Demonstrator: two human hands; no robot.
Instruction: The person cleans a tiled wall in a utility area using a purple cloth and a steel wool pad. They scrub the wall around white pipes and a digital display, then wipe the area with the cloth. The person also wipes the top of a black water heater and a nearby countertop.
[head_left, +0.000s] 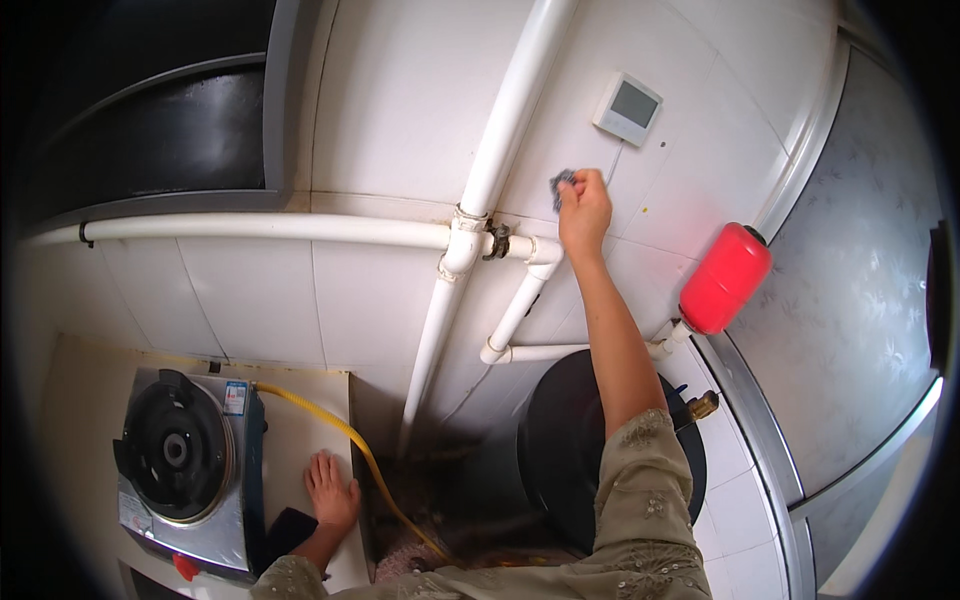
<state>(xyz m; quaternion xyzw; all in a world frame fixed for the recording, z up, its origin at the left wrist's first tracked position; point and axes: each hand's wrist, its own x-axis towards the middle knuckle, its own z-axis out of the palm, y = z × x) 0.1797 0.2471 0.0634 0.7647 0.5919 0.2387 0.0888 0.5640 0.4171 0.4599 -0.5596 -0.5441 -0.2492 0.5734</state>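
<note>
My right hand (586, 214) is raised and pinches a crumpled grey scouring pad (562, 187), possibly steel wool. The pad is at the white tiled wall (660, 202), just right of a thick white pipe (510, 105); whether it touches the tiles I cannot tell. Above and right of that hand is a wall-mounted controller (628, 109) with a grey screen and a thin white cable. My left hand (330, 487) lies palm down with spread fingers on the pale countertop (296, 424), beside a single-burner gas stove (187, 465). A dark cloth-like item (291, 529) is by its wrist.
A yellow gas hose (345, 431) runs off the stove and down past the counter edge. Under my right arm stands a large black round-topped container (559, 435). A red tank (726, 277) joins white pipework (551, 352) near a frosted sliding door (847, 300).
</note>
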